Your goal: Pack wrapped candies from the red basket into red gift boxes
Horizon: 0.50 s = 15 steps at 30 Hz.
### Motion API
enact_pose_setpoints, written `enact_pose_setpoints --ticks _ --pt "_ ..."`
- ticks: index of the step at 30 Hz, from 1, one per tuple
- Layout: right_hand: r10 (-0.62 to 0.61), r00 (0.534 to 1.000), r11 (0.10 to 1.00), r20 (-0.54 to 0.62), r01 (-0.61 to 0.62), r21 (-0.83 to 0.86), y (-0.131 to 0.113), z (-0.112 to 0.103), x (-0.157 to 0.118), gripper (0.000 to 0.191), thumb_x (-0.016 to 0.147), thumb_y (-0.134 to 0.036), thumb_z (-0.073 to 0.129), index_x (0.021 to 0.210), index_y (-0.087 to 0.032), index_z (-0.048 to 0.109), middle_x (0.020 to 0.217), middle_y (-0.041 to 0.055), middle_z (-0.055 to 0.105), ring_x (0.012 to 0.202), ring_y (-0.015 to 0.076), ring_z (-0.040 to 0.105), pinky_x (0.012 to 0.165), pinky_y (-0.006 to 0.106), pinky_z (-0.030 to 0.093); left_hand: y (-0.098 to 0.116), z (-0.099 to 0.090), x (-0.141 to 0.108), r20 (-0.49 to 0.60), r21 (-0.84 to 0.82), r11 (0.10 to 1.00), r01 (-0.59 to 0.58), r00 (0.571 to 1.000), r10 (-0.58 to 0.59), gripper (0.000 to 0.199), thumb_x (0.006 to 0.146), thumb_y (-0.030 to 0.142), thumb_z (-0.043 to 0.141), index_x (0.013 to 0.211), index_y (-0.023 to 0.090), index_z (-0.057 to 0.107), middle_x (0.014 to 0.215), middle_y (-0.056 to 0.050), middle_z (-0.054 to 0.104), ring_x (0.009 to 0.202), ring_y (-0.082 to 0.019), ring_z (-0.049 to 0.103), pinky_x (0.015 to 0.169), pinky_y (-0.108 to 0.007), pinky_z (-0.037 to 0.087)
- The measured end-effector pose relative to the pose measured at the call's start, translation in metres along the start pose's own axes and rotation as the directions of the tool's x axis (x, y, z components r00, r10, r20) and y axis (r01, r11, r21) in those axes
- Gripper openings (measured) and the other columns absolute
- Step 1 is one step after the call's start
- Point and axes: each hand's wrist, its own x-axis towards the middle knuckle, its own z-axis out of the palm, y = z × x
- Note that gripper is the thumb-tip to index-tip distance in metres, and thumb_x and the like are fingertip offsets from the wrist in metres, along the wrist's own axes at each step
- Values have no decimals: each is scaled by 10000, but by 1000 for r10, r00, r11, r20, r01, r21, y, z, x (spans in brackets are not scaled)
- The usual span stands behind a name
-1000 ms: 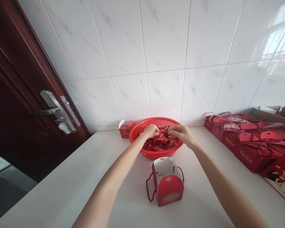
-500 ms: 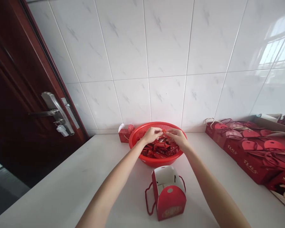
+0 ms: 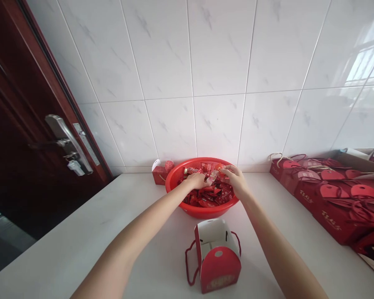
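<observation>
A red plastic colander [image 3: 202, 213] holds a heap of red wrapped candies [image 3: 207, 200]. Over its left side reaches my left hand [image 3: 196, 181], with fingers closed at a pinkish wrapped candy [image 3: 212, 177]; the fingertips are partly hidden. On the other side, my right hand [image 3: 236, 179] pinches a small orange-red wrapped candy [image 3: 220, 167] near the far rim. In front of the colander stands an open red gift box [image 3: 220, 270] with a white inside and dark red cord handles. Pale pieces lie inside it.
Behind the colander's left side sits a small red box [image 3: 159, 176] with a round red item [image 3: 169, 165]. Several red gift boxes [image 3: 327, 216] with cord handles line the right. A dark wooden door [image 3: 15, 124] stands at left, and a tiled wall [image 3: 218, 120] closes the back.
My left hand has gone lower into the candies, and my hands, close together before, are now farther apart. The view has shifted slightly.
</observation>
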Motion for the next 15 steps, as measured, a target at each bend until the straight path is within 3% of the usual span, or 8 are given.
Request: enact_pose_setpoints --ticks 8,15 --pt "-1 998 999 -56 4 47 -1 0 1 280 608 -355 735 843 -238 636 771 14 718 696 188 663 650 308 561 5 2 4 1 -70 989 -130 991 130 185 724 250 719 903 209 710 869 -40 757 853 -239 703 737 -268 481" --pt "-9 999 997 -35 12 81 -3 -1 0 240 587 -374 745 750 -221 660 820 45 749 703 197 670 630 304 555 8 -2 4 -105 -136 969 -208 975 195 53 707 184 693 662 187 667 672 -13 687 723 -220 646 697 -281 457"
